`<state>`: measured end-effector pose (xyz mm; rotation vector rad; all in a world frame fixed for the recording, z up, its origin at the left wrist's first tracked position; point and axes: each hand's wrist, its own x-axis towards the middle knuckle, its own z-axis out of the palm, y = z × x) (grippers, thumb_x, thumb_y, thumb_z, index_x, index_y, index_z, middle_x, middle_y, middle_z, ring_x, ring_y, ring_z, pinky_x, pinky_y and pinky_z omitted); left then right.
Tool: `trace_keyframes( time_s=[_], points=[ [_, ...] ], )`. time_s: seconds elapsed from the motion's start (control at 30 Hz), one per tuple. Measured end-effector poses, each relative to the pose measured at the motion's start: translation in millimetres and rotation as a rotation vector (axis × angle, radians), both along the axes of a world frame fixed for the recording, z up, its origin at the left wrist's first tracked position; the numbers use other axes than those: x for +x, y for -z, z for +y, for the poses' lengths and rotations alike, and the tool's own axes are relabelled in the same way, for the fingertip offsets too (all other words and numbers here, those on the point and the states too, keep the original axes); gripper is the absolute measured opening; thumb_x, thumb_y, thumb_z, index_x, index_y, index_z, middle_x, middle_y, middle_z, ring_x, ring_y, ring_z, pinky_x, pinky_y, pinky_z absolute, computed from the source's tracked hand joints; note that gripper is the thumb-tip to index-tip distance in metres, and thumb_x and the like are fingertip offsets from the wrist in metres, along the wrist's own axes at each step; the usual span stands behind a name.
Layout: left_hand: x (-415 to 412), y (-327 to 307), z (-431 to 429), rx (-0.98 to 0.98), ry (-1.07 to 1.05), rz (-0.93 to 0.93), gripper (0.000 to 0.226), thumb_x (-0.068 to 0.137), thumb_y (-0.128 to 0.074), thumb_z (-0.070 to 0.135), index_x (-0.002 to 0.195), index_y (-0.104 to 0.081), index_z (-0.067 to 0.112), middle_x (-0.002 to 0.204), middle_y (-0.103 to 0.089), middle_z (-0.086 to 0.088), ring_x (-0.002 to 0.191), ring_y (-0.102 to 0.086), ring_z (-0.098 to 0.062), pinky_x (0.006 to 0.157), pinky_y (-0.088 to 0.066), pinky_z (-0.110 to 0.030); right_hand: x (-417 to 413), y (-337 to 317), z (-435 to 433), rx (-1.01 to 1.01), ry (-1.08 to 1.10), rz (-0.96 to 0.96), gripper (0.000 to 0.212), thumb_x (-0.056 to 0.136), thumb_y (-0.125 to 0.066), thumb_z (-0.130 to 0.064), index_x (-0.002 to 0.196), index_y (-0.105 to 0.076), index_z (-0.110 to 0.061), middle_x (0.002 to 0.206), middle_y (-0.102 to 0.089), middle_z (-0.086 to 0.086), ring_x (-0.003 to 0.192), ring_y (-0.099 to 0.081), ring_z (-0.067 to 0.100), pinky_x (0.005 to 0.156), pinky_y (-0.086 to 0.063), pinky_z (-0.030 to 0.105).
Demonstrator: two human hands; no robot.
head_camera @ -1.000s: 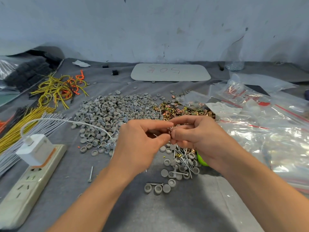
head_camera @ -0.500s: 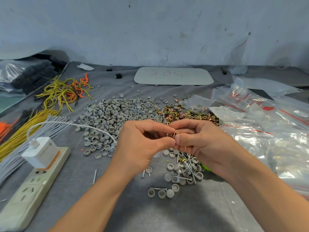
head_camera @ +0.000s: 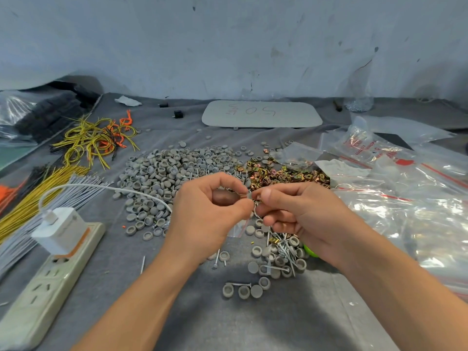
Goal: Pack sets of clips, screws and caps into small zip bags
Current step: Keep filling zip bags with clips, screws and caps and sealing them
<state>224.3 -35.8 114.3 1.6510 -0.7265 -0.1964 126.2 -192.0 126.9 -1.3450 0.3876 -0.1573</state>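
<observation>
Left hand (head_camera: 207, 216), right hand (head_camera: 298, 214) — both in a tight pinch on small metal parts (head_camera: 255, 208)

Looks like a small-parts packing workshop: a grey cloth-covered table (head_camera: 228, 325) against a scuffed bare wall (head_camera: 228, 46), loose heaps of grey caps (head_camera: 172, 168) and brass clips (head_camera: 283, 173), bundled wires (head_camera: 38, 198), piled zip bags (head_camera: 405, 211), and a power strip (head_camera: 50, 282).

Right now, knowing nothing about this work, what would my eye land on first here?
The left hand and right hand meet mid-table, pinching small parts too tiny to identify. Behind them spreads a big heap of grey caps, with shiny brass-coloured clips to its right. Crinkly clear zip bags pile up along the right edge.
</observation>
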Motion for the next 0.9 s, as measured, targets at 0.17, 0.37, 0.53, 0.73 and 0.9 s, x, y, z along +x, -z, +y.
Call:
trace_keyframes(
  time_s=[0.17, 0.37, 0.53, 0.73, 0.9],
  points=[
    [-1.4, -2.8, 1.2, 0.049, 0.047, 0.004, 0.026, 0.081, -0.087, 0.014, 0.093, -0.079, 0.036, 0.071, -0.078, 0.002, 0.070, -0.077, -0.014, 0.071, -0.061, -0.030, 3.4, 0.2, 2.2, 0.045, 0.007, 0.004, 0.025, 0.071, -0.076, -0.037, 0.070, -0.082, -0.013, 0.066, -0.070, 0.007, 0.047, -0.060, 0.010, 0.045, -0.048, 0.019],
    [-3.8, -6.1, -0.2, -0.025, 0.026, 0.091, 0.016, 0.071, -0.091, 0.018, 0.083, -0.081, 0.020, 0.066, -0.077, -0.003, 0.060, -0.075, -0.016, 0.052, -0.048, -0.012, 6.2, 1.8, 4.2, 0.047, -0.009, -0.007, 0.029, 0.092, -0.069, -0.025, 0.068, -0.079, -0.012, 0.061, -0.066, 0.005, 0.045, -0.056, 0.009, 0.042, -0.045, 0.019],
    [-2.4, -6.4, 0.7, -0.025, -0.007, 0.012, 0.016, 0.076, -0.089, 0.010, 0.082, -0.082, 0.024, 0.067, -0.077, 0.001, 0.058, -0.073, -0.013, 0.057, -0.054, -0.018, 5.0, 3.4, 4.8, -0.069, -0.070, -0.078, 0.029, 0.099, -0.063, -0.003, 0.077, -0.081, -0.012, 0.073, -0.072, 0.011, 0.060, -0.066, 0.015, 0.056, -0.055, 0.022],
    [-2.3, -2.9, 1.4, -0.044, -0.063, -0.093, 0.024, 0.079, -0.087, 0.007, 0.078, -0.083, 0.031, 0.069, -0.077, 0.009, 0.065, -0.074, -0.007, 0.061, -0.055, -0.015, 5.8, 5.7, 8.8, -0.278, 0.030, -0.154, 0.020, 0.085, -0.072, 0.010, 0.085, -0.081, -0.007, 0.077, -0.076, 0.018, 0.062, -0.069, 0.019, 0.058, -0.056, 0.024],
    [-4.2, -3.1, -1.6, -0.105, -0.140, -0.049, 0.026, 0.076, -0.088, 0.011, 0.080, -0.083, 0.036, 0.078, -0.078, 0.015, 0.077, -0.076, -0.003, 0.070, -0.057, -0.015, 8.5, 4.8, 10.1, -0.222, 0.106, -0.139, 0.016, 0.085, -0.077, 0.001, 0.083, -0.084, -0.014, 0.078, -0.076, 0.017, 0.062, -0.068, 0.019, 0.058, -0.055, 0.023]
  ],
)
